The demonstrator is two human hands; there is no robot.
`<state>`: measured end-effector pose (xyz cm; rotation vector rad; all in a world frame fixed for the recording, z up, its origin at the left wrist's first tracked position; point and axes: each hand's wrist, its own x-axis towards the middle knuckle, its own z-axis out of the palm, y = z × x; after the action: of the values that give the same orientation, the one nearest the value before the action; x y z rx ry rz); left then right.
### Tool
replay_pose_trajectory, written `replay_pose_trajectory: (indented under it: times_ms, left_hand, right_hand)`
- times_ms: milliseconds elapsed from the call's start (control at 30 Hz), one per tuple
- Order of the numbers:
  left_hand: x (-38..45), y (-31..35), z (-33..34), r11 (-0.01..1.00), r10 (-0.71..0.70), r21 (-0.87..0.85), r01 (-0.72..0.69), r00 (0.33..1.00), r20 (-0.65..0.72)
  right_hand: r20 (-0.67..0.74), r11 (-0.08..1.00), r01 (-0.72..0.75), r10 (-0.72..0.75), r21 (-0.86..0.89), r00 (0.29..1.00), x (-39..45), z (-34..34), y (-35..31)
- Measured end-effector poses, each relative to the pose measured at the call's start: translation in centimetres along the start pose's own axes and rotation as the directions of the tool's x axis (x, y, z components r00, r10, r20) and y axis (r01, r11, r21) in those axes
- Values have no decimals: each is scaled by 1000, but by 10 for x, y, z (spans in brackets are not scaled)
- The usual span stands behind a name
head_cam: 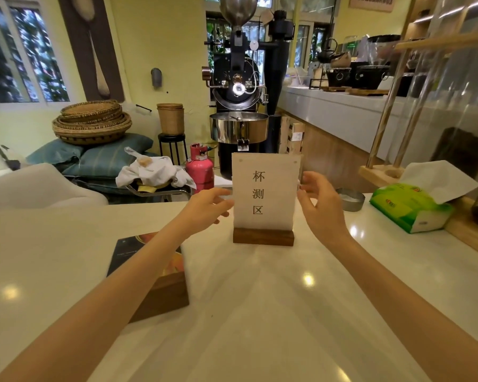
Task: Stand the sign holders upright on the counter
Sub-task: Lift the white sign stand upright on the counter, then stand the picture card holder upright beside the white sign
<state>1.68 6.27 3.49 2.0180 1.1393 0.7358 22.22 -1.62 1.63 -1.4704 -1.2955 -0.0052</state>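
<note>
At 7 o'clock a dark-printed sign holder on a walnut block (160,282) lies flat on the white counter (260,312). Left hand (204,206) and right hand (319,204), fingers spread, flank the upright clear-acrylic sign holder (265,193) at centre. Panel judged stiff, slippery; base heavy, better gripped.

The upright sign holder (264,198), standing near the far edge of the counter (260,299), carries three characters printed top to bottom: 杯测区. The green tissue pack (410,209) by the right edge shows a logo, probably too blurred to read.

Bare counter (260,299); tissue pack (409,208) rightward
</note>
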Motion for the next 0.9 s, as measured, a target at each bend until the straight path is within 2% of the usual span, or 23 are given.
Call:
replay_pose_trajectory:
  times_ms: [33,100,167,200,267,300,367,433,500,567,700,900]
  left_hand:
    - [-6,-1,-5,1000,8,27,-8,1000,-16]
    - [-18,-4,-18,999,5,44,-3,999,-43]
    - [-32,-9,-33,998,-13,57,17,998,-64]
    - [-38,-13,-41,997,-28,73,33,997,-72]
    - [-52,-23,-56,993,-93,64,99,992,-80]
    - [-59,-30,-64,989,-140,46,144,987,-80]
    - [-73,-44,-78,972,-230,38,234,969,-87]
    - [-85,-60,-89,943,-323,52,329,942,-94]
    - [-95,-76,-96,903,-415,71,424,903,-111]
    - [-104,-88,-100,860,-492,66,506,857,-154]
    - [-116,-105,-103,796,-599,-43,603,777,-193]
    - [-124,-116,-99,778,-625,-167,605,771,-119]
  right_hand:
    - [-49,998,63,-63,-14,997,-2,2,-7]
    - [-47,987,160,-161,-30,986,-9,8,-22]
    - [37,974,226,-226,4,974,-16,19,-37]
    - [100,976,211,-215,47,971,-21,25,-45]
    - [290,989,61,-98,136,952,-30,40,-57]
    - [408,987,-46,-20,151,913,-34,48,-62]
    - [617,974,-204,104,95,780,-40,70,-66]
    - [749,942,-331,187,45,636,-46,89,-69]
    - [800,881,-472,254,41,544,-50,106,-72]
    - [814,822,-569,310,30,491,-55,118,-75]
    - [836,751,-658,392,-49,384,-60,130,-80]
    - [846,645,-761,438,-62,303,-64,135,-81]
